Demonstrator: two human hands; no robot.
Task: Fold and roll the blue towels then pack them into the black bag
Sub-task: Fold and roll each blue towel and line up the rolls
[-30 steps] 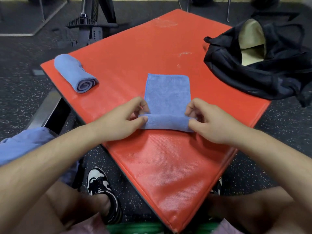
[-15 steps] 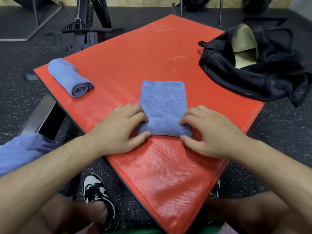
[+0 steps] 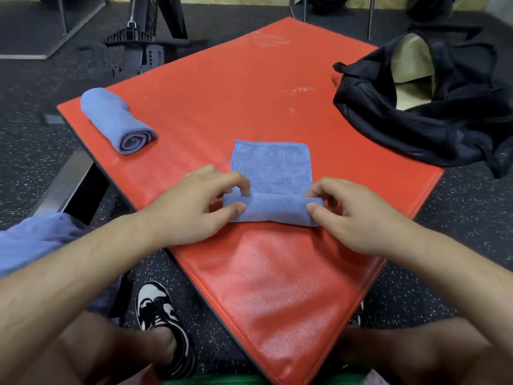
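Observation:
A folded blue towel (image 3: pixel 273 168) lies on the red mat (image 3: pixel 222 87), its near end turned into a short roll. My left hand (image 3: pixel 194 207) pinches the roll's left end between thumb and fingers. My right hand (image 3: pixel 349 212) pinches its right end the same way. A finished rolled blue towel (image 3: pixel 116 120) rests near the mat's left corner. The black bag (image 3: pixel 410 115) sits open at the mat's right edge, showing a tan lining. More blue cloth (image 3: pixel 33 240) lies at the left, beside my left arm.
The mat tops a low metal-framed bench over dark speckled floor. Black gym equipment (image 3: pixel 138 43) stands behind the left corner. My knees and a black-and-white shoe (image 3: pixel 158 309) are below the mat's near corner.
Half a second ago both hands pressed flat on the roll; now the fingers have curled and pinch its ends. The roll is thicker and the flat part shorter than a second ago.

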